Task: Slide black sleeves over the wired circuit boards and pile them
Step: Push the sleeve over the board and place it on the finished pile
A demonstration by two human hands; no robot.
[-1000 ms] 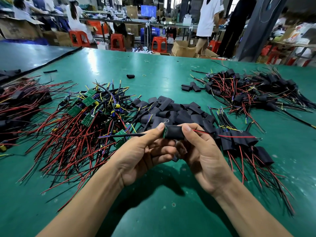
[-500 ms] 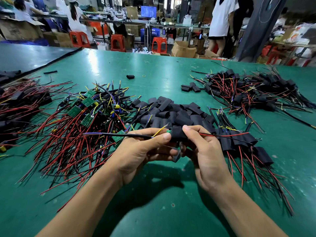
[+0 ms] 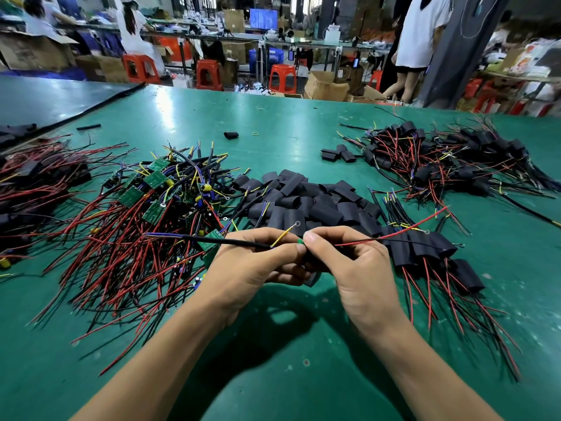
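Observation:
My left hand (image 3: 258, 262) pinches the wire end of a green circuit board (image 3: 300, 241), of which only a small corner shows between my thumbs. My right hand (image 3: 352, 262) grips the black sleeve (image 3: 312, 276) that covers the rest of the board; the sleeve is mostly hidden by my fingers. Black, yellow and purple wires run left from the board, red and black wires run right. Loose black sleeves (image 3: 306, 202) lie heaped behind my hands. Bare wired boards (image 3: 158, 205) are piled at the left. Sleeved boards (image 3: 425, 247) lie to the right.
A larger pile of sleeved boards (image 3: 449, 159) sits at the far right of the green table (image 3: 273, 375), another (image 3: 36, 183) at the far left. A lone sleeve (image 3: 231, 135) lies further back. People, red stools and cardboard boxes stand beyond the table.
The sleeve has slid further left over the board, so less green shows. My hands have closed together and the red wire now sticks up to the right.

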